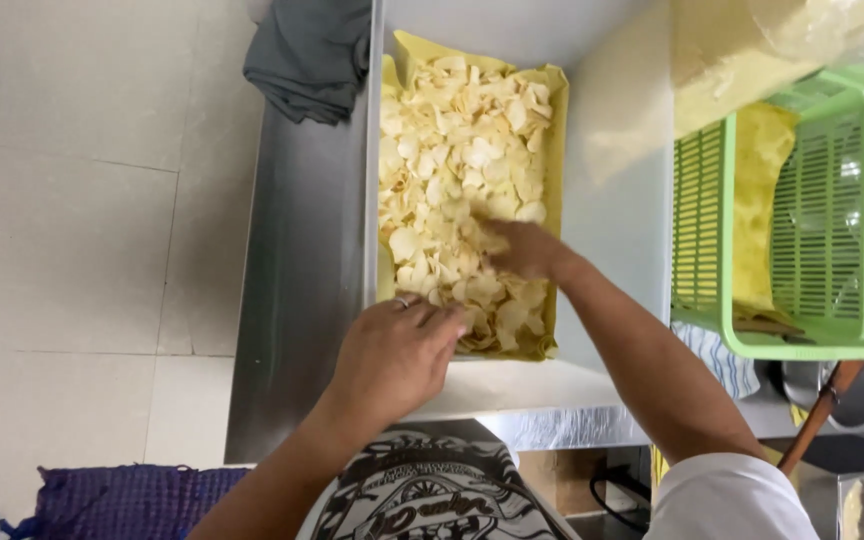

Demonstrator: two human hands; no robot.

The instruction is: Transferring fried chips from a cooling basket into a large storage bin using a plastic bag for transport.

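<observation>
Chips (462,170) fill the yellow-lined tray (555,120) at the centre of the frame, both hands in the pile.

Head view: the pale chips spread across nearly the whole paper lining — heaped at the near end, where the hands work, thinner toward the top. Judging by that, most of the spreading looks done and only the near heap is left to even out. The left hand (392,355) rests at the tray's lower edge, fingers curled loosely; whether it holds any chips cannot be told. The right hand (524,248) lies palm-down on the pile, fingers blurred, grip unclear. Steel counter (302,300) runs bare down the left side; a green basket (802,340) crowds the right, and a grey cloth (307,50) sits at upper left — the freer room is leftward.
</observation>
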